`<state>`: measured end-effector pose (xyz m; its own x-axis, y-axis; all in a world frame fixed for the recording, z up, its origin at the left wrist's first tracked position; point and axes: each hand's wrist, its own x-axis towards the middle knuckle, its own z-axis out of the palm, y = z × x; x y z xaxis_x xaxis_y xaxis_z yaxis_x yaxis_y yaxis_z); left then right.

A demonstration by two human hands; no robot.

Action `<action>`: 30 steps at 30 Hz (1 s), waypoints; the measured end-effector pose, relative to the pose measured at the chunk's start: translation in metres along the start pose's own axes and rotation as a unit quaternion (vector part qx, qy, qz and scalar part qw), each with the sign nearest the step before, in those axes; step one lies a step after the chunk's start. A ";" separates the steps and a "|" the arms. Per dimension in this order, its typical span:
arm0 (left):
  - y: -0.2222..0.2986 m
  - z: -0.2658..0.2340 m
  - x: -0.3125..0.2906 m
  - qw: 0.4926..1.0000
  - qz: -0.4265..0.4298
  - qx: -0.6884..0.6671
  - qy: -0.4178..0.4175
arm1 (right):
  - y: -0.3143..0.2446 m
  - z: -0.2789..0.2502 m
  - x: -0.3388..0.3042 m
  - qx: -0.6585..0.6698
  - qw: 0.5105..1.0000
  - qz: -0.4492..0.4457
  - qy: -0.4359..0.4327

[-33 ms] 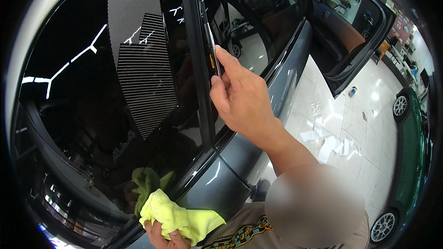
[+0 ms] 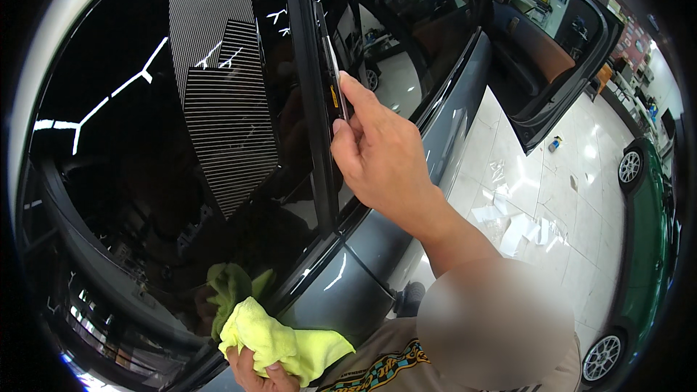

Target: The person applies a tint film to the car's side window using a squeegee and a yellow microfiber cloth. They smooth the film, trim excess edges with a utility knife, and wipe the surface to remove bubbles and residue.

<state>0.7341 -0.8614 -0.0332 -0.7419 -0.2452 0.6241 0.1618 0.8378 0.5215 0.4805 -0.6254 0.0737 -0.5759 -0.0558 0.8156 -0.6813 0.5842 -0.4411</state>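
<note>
Right hand [image 2: 385, 152]: thumb and forefinger pinch a yellow-marked dark strip [image 2: 335, 96], window pillar [image 2: 311, 65] just left of their tips, work seemingly midway, release remaining; left hand [image 2: 263, 374]: fingers bunch round a yellow-green cloth [image 2: 270, 337].

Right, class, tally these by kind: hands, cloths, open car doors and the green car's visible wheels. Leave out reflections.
Left hand and right hand: 2
Yellow-green cloth: 1
Open car door: 1
Upper wheel and lower wheel of the green car: 2
Total: 6
</note>
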 end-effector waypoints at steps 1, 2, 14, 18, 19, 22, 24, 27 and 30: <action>0.000 0.000 0.000 1.000 0.004 0.013 -0.001 | 0.001 0.001 -0.002 0.000 1.000 -0.002 0.004; 0.001 0.000 0.000 1.000 0.007 0.025 -0.001 | 0.002 0.002 -0.004 0.000 1.000 -0.004 0.008; 0.001 -0.001 -0.001 1.000 -0.008 0.007 -0.002 | 0.001 0.006 -0.023 0.023 0.999 0.028 -0.018; 0.000 -0.001 -0.002 1.000 0.000 0.024 0.005 | 0.000 0.006 -0.028 0.021 0.999 0.031 -0.021; 0.000 0.000 -0.002 1.000 -0.002 0.023 0.005 | 0.000 0.006 -0.030 0.024 0.999 0.031 -0.023; 0.001 0.000 -0.001 1.000 -0.001 0.028 0.006 | 0.000 0.006 -0.035 0.033 0.998 0.038 -0.029; 0.002 0.000 0.001 1.000 0.001 0.027 0.007 | -0.001 0.006 -0.038 0.041 0.997 0.049 -0.034; 0.003 0.000 0.003 1.000 0.007 0.023 0.011 | -0.002 0.007 -0.041 0.038 0.997 0.049 -0.035; 0.003 0.001 0.003 0.999 0.018 0.033 0.016 | -0.002 0.006 -0.046 0.032 0.997 0.057 -0.041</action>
<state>0.7310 -0.8593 -0.0305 -0.7147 -0.2287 0.6610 0.1449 0.8761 0.4598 0.5057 -0.6288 0.0345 -0.6841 -0.0606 0.7269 -0.6359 0.5377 -0.5536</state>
